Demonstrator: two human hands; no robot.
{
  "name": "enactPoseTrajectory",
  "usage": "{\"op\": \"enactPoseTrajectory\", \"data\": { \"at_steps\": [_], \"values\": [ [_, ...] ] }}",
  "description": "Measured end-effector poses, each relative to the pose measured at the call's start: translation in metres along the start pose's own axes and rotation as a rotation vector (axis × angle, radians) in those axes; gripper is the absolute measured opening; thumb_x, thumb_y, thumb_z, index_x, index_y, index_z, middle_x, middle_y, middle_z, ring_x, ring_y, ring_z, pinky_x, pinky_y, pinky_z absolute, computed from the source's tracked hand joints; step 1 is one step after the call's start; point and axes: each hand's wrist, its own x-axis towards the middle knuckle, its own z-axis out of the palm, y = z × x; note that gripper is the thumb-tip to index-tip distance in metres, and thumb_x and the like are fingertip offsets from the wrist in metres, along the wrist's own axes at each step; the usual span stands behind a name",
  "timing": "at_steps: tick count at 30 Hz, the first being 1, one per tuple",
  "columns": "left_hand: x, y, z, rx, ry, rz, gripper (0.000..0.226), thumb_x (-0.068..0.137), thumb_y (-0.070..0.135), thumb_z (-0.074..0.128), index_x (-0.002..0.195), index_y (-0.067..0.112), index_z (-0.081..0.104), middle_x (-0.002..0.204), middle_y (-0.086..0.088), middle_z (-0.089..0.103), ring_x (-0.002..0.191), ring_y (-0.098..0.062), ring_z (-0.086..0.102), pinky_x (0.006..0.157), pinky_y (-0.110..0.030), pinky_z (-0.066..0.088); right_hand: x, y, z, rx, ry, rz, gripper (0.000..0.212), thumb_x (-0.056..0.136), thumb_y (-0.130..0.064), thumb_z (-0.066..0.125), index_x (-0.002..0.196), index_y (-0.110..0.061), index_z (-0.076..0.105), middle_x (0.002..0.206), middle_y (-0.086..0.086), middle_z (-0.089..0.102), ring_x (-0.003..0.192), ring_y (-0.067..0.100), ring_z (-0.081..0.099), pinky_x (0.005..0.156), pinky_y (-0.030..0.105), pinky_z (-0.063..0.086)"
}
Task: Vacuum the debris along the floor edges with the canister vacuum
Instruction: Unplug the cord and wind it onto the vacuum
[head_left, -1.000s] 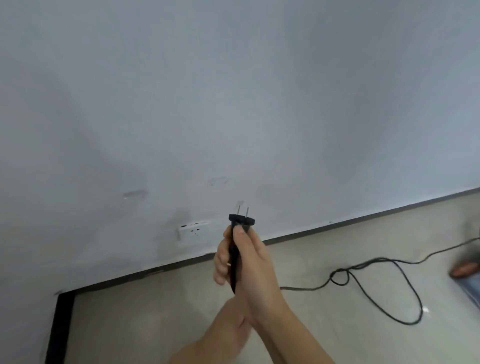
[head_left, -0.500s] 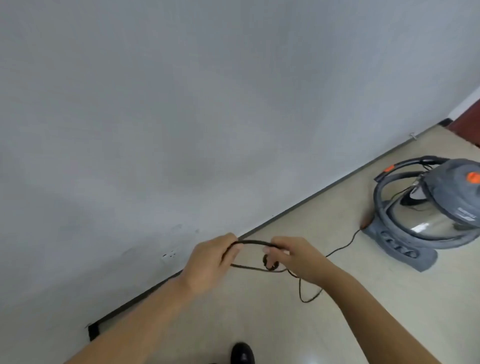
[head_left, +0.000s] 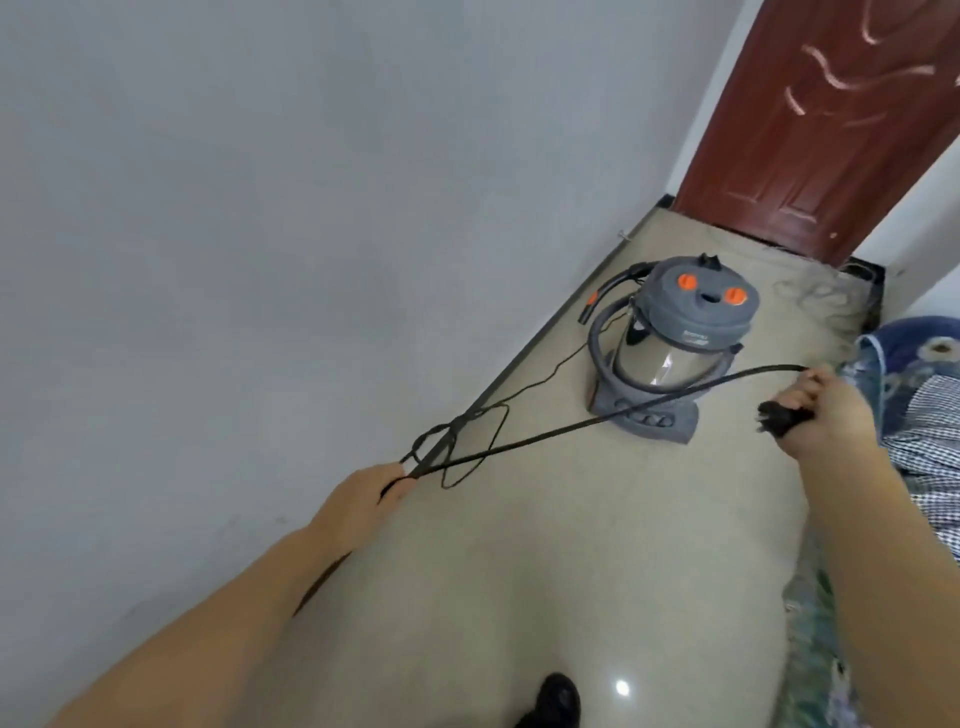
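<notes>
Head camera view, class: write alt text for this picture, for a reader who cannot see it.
A person's left hand and right hand stretch a thin black power cord taut above a beige floor, the right hand also gripping the black plug. Behind stands a grey canister vacuum with a shiny steel drum, beside a white wall and a reddish-brown door.

- The door (head_left: 831, 119) is cut off by the top and right edges
- The patterned fabric (head_left: 919, 415) at the right edge is only partly in frame, and what it belongs to cannot be told
- The plug (head_left: 932, 418) is blurred; its prongs cannot be made out, and the right hand (head_left: 826, 410) covers its rear
- The cord (head_left: 597, 421) disappears inside the left hand (head_left: 363, 493)
- A dark shoe (head_left: 556, 701) is cut by the bottom edge
- Lettering on the vacuum (head_left: 680, 343) is too small to read
</notes>
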Motion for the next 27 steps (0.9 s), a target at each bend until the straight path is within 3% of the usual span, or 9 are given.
{"op": "enactPoseTrajectory", "data": {
  "at_steps": [3,6,8,10,14,17,20,24,27],
  "values": [
    [0.023,0.040,0.023,0.319,-0.202,0.126,0.024,0.103,0.032,0.040,0.095,0.020,0.059,0.081,0.011,0.058,0.075,-0.005,0.054,0.073,-0.029,0.042,0.023,-0.011,0.003,-0.136,0.011,-0.070,0.032,0.103,-0.017,0.034,0.073,-0.015,0.047,0.054,-0.005,0.046,0.030,0.005,0.031,0.032,0.015,0.028],
    [0.065,0.124,0.053,0.579,-0.395,0.329,0.030,0.103,0.040,0.032,0.098,0.019,0.052,0.097,-0.001,0.060,0.086,-0.020,0.056,0.074,-0.031,0.039,0.013,0.011,0.035,-0.685,-0.325,-0.242,0.028,0.103,-0.016,0.034,0.086,-0.010,0.055,0.061,0.001,0.070,0.048,0.011,0.062,0.043,0.018,0.047],
    [0.092,0.179,0.066,0.578,-0.362,0.415,0.032,0.103,0.040,0.031,0.103,0.017,0.054,0.100,-0.003,0.061,0.089,-0.024,0.058,0.071,-0.031,0.035,0.005,0.033,0.043,-1.098,-0.596,-0.304,0.021,0.102,-0.020,0.040,0.091,-0.012,0.056,0.078,0.003,0.074,0.073,0.020,0.070,0.062,0.029,0.057],
    [0.116,0.216,0.071,0.516,-0.230,0.416,0.033,0.103,0.038,0.034,0.107,0.016,0.058,0.100,-0.004,0.064,0.089,-0.023,0.059,0.067,-0.027,0.032,0.003,0.045,0.039,-1.434,-0.796,-0.419,0.018,0.101,-0.022,0.040,0.090,-0.016,0.054,0.084,0.002,0.067,0.073,0.020,0.063,0.068,0.037,0.054],
    [0.144,0.245,0.076,0.196,-0.128,0.391,0.024,0.096,0.037,0.054,0.084,0.019,0.065,0.071,0.007,0.059,0.061,-0.006,0.046,0.059,-0.027,0.034,0.011,0.027,0.023,-1.529,-0.870,-0.467,0.033,0.102,-0.032,0.036,0.076,-0.026,0.055,0.065,-0.009,0.052,0.058,0.008,0.048,0.056,0.027,0.038],
    [0.160,0.243,0.084,-0.084,-0.092,0.257,0.042,0.087,0.040,0.066,0.060,0.015,0.046,0.054,0.006,0.037,0.051,-0.006,0.031,0.052,-0.024,0.025,0.030,-0.017,0.010,-1.297,-0.976,-0.141,0.037,0.096,-0.040,0.049,0.063,-0.024,0.054,0.051,-0.009,0.036,0.042,0.006,0.032,0.042,0.020,0.030],
    [0.174,0.232,0.091,-0.301,0.008,0.180,0.044,0.090,0.037,0.062,0.055,0.021,0.043,0.053,0.010,0.033,0.050,-0.003,0.031,0.049,-0.016,0.025,0.054,-0.073,-0.007,-0.720,-0.869,0.057,0.036,0.092,-0.034,0.060,0.062,-0.019,0.045,0.049,-0.009,0.026,0.038,0.005,0.021,0.035,0.016,0.022],
    [0.188,0.209,0.100,-0.267,0.007,0.117,0.041,0.094,0.037,0.057,0.057,0.024,0.045,0.051,0.013,0.037,0.048,-0.003,0.032,0.049,-0.016,0.027,0.083,-0.119,-0.014,-0.031,-0.670,0.155,0.034,0.089,-0.031,0.046,0.058,-0.016,0.050,0.050,-0.011,0.012,0.038,0.004,0.009,0.033,0.012,0.021],
    [0.189,0.174,0.104,-0.156,-0.093,0.002,0.031,0.096,0.031,0.055,0.067,0.021,0.053,0.059,0.009,0.043,0.054,-0.007,0.037,0.054,-0.020,0.032,0.099,-0.126,-0.008,0.344,-0.464,0.227,0.042,0.093,-0.019,0.041,0.052,-0.013,0.050,0.042,-0.010,0.019,0.032,0.007,0.018,0.035,0.012,0.022]
  ]
}}
